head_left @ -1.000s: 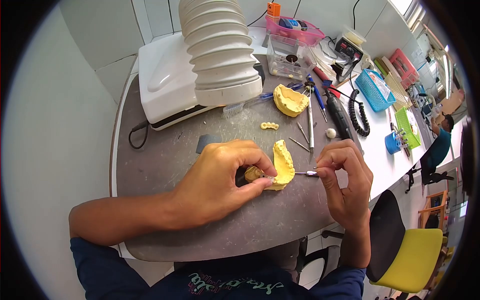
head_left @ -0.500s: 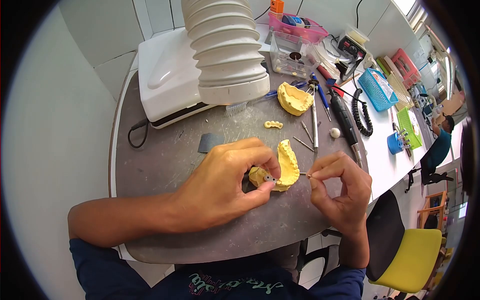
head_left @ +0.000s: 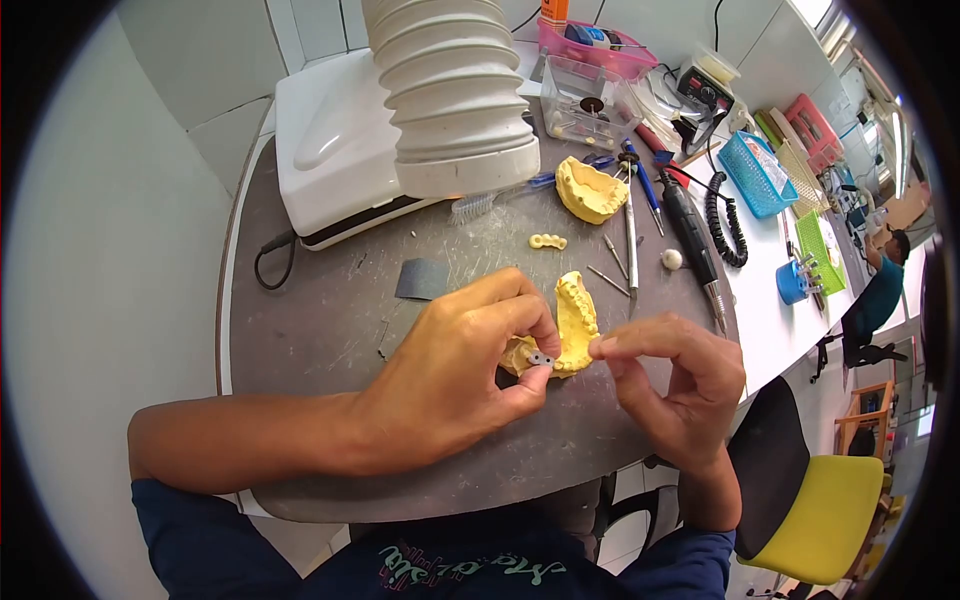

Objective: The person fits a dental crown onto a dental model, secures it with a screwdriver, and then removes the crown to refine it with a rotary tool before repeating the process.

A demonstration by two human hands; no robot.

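Observation:
Between the thumb and fingertips of my left hand (head_left: 450, 370) is a small grey metal piece (head_left: 541, 358) with dark holes, closed in a pinch. It sits over the left side of a yellow plaster dental model (head_left: 575, 320), which lies on the bench. My right hand (head_left: 680, 380) is pinched at the model's right edge. The thin metal pin it held half a second ago is now hidden by the fingers or the model. Above the model lies a short row of yellow tooth crowns (head_left: 547, 241). A second plaster model (head_left: 591, 190) stands farther back.
A white ribbed suction hose (head_left: 455, 110) hangs over the bench beside a white machine (head_left: 335, 150). Right of the models lie thin burs (head_left: 608, 280), a metal instrument (head_left: 631, 235) and a black handpiece (head_left: 690, 235). A grey abrasive sheet (head_left: 422, 279) lies left. Another person (head_left: 875, 290) is far right.
My right hand has moved left, bringing its fingertips against the model, and the pin has gone out of sight. My left hand stays at the metal piece, its grip nearly unchanged.

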